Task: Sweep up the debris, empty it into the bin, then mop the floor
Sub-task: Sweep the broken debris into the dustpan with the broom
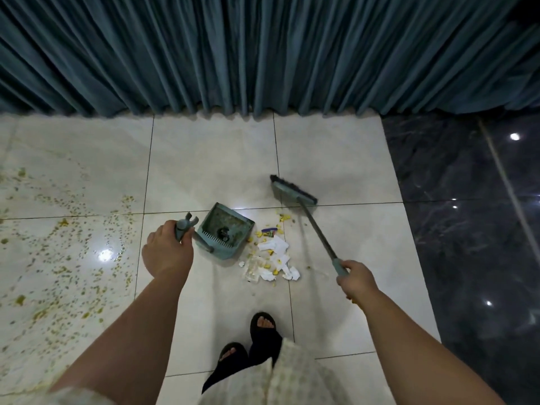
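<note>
Your left hand (pixel 168 248) grips the dustpan (pixel 225 233) handle, holding its open side toward the debris (pixel 271 255) just beside it (crumbs remain scattered far left). Your right hand (pixel 355 279) clasps the broom (pixel 293 192), its head beyond the pile, ready to draw inward.

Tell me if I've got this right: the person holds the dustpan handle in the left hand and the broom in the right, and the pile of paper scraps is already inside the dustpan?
Not quite. The head view shows the pile of paper scraps lying on the floor tiles beside the dustpan, not inside. The rest holds: left hand on its handle, right hand on the broom.
</note>
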The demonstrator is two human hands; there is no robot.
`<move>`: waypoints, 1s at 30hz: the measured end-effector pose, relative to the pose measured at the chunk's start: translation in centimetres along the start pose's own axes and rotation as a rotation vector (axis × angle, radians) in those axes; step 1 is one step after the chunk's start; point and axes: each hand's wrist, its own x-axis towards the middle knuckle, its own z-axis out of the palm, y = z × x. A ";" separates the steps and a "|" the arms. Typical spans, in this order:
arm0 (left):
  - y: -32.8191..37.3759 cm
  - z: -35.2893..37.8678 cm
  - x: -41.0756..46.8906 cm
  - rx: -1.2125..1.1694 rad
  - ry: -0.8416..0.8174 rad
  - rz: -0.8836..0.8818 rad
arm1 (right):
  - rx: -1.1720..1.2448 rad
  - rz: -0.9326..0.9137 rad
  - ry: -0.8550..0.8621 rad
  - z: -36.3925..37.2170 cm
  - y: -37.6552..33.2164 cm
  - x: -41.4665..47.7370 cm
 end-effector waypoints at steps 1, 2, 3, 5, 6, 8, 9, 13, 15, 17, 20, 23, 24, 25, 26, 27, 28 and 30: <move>-0.1 0.1 0.0 -0.006 0.010 -0.010 | -0.003 -0.015 0.002 0.3 -0.7 1.0; -0.1 0.2 -0.1 -0.007 0.020 -0.014 | 0.000 -0.027 0.001 0.5 -1.4 2.2; -0.3 0.4 0.0 -0.002 0.031 -0.013 | -0.001 -0.029 -0.010 1.0 -2.1 3.6; -0.4 0.6 0.1 0.002 0.058 0.011 | -0.034 -0.013 -0.024 1.8 -3.2 5.8; -0.7 0.8 0.1 0.010 0.069 0.020 | -0.042 0.009 -0.041 2.4 -3.5 6.6; -1.3 1.3 0.0 0.030 0.087 0.045 | -0.063 0.046 -0.074 3.9 -3.6 7.1; -1.6 1.5 -0.2 0.032 0.097 0.062 | -0.079 0.041 -0.085 4.6 -3.3 6.7; -2.7 1.3 -1.3 -0.003 0.079 0.062 | -0.041 0.037 -0.082 7.0 -0.4 3.3; -3.5 0.9 -1.8 -0.027 0.048 0.041 | -0.022 0.061 -0.093 8.0 1.2 1.1; -4.8 0.3 -2.2 -0.069 0.034 0.024 | -0.013 0.076 -0.103 9.2 2.4 -1.3; -7.5 -0.7 -3.0 -0.078 0.020 0.068 | 0.021 0.100 -0.111 11.6 3.9 -5.1; -10.7 -2.0 -4.8 -0.076 0.011 0.129 | 0.030 0.113 -0.101 14.7 5.3 -9.1; -11.8 -2.5 -5.5 -0.072 0.008 0.151 | 0.037 0.112 -0.103 15.8 5.7 -10.5; -12.9 -2.9 -6.3 -0.063 0.001 0.169 | 0.040 0.108 -0.108 17.0 5.9 -12.0; -14.1 -3.2 -7.0 -0.050 -0.007 0.184 | 0.041 0.104 -0.111 18.1 6.0 -13.4; -15.2 -3.6 -7.6 -0.036 -0.015 0.193 | 0.046 0.099 -0.113 19.1 6.1 -14.8; -16.3 -3.9 -8.1 -0.024 -0.024 0.198 | 0.059 0.100 -0.107 19.9 6.2 -15.9; -18.5 -4.4 -8.9 -0.020 -0.039 0.198 | 0.087 0.097 -0.064 20.9 6.3 -17.6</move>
